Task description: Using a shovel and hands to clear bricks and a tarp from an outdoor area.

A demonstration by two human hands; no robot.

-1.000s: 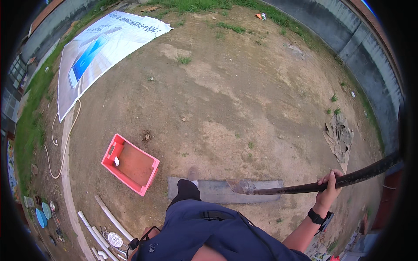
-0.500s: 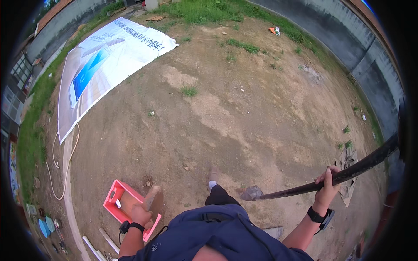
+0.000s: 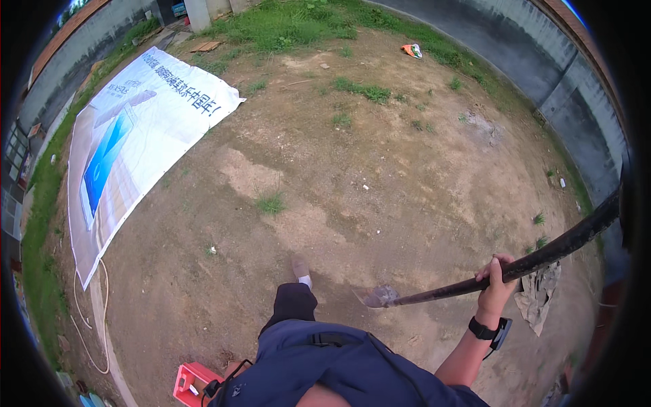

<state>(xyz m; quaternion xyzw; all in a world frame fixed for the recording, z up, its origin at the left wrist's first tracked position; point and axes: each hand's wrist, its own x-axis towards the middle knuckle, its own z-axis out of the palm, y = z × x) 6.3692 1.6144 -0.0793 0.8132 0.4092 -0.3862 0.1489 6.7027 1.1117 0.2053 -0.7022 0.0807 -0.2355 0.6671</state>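
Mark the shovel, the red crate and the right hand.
shovel point(image 3: 468, 286), head view, on the dark shaft near the blade
red crate point(image 3: 190, 382), head view, on its rim
right hand point(image 3: 497, 279), head view, on its back, gripping the shaft

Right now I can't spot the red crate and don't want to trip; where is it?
In the head view, the red crate sits on the dirt at the lower left, beside the person's left side, mostly hidden by their dark blue clothing.

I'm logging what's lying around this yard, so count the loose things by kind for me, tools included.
Shovel, in the right hand: 1
Red crate, by the left hand, which is mostly hidden: 1
Banner: 1
Grey rag: 1
Hose: 1
Orange scrap: 1
Total: 6
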